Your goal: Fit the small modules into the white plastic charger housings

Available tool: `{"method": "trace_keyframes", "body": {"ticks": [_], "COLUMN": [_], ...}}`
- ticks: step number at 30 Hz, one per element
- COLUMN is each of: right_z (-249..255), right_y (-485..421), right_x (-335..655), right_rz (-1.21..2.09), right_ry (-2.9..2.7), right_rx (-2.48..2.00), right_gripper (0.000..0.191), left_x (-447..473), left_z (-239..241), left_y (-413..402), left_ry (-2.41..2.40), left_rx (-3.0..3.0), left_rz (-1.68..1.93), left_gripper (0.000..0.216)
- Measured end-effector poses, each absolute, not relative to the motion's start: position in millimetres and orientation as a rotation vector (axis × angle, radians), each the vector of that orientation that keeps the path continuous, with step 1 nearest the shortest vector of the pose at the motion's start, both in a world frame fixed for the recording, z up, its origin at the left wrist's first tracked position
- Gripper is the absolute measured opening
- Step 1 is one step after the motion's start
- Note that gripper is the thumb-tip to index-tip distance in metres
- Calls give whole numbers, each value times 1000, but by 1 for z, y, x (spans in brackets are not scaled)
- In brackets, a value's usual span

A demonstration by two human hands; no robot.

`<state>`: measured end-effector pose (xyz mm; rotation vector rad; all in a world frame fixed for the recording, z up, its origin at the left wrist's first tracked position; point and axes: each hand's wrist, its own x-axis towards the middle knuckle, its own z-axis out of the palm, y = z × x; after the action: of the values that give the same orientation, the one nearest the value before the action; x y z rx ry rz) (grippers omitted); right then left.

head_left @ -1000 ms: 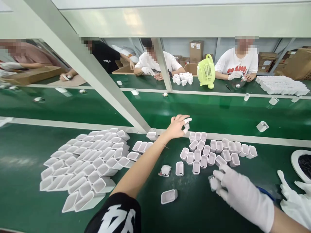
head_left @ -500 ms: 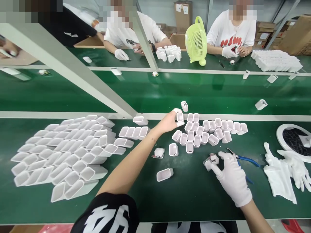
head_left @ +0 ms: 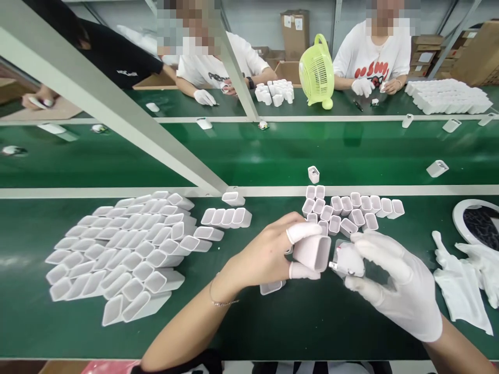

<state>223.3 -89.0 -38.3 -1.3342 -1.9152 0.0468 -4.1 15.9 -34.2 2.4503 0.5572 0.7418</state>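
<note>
Between thumb and finger, both in white finger cots, my left hand (head_left: 273,252) grips a white plastic housing (head_left: 312,252), its open end turned to the right. My gloved right hand (head_left: 401,285) pinches a small white component with a clear plate and metal bits (head_left: 348,258). The component is close to the housing's mouth, with a narrow gap between them. Behind my hands stand several short white housings (head_left: 356,217) in loose rows. Another housing (head_left: 272,287) lies partly hidden below my left hand.
Many taller white housings (head_left: 128,249) fill the left of the green table. A green conveyor belt (head_left: 273,150) runs beyond a pale rail (head_left: 351,190), carrying a few parts. White gloves (head_left: 462,280) and a round white-rimmed piece (head_left: 477,226) lie right. Several people work opposite, near a green fan (head_left: 316,72).
My left hand has brought a housing from the back row toward me. The right hand has lifted the component off the table and turned it toward the housing. The view has shifted slightly.
</note>
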Motion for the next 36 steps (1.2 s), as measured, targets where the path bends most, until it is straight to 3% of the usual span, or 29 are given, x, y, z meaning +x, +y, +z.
{"method": "trace_keyframes", "body": {"ticks": [5, 19, 25, 28, 31, 34, 36], "right_z": [-24, -36, -29, -27, -32, -38, -41], "right_y": [-82, -84, -81, -74, -65, -57, -54], "right_x": [215, 208, 205, 204, 201, 195, 190], "right_rz": [-188, -183, -202, 73, 656, 1267, 1474], "right_ry": [-2060, -2075, -2112, -2139, -1937, -1557, -1394], "right_rx": [-1092, -1058, -1052, -1021, -1058, -968, -914], "right_gripper": [34, 33, 23, 32, 51, 55, 52], "left_x": [-4, -3, -2, 2, 8, 13, 14], "left_z": [-24, -21, -25, -29, -38, -49, -54], "left_y": [9, 2, 0, -3, -6, -7, -7], "left_ry": [453, 469, 480, 489, 503, 572, 590], "left_rx": [2539, 2559, 2551, 2486, 2401, 2451, 2513], "left_rz": [833, 868, 869, 880, 925, 996, 996], "left_gripper": [57, 59, 57, 56, 58, 66, 67]}}
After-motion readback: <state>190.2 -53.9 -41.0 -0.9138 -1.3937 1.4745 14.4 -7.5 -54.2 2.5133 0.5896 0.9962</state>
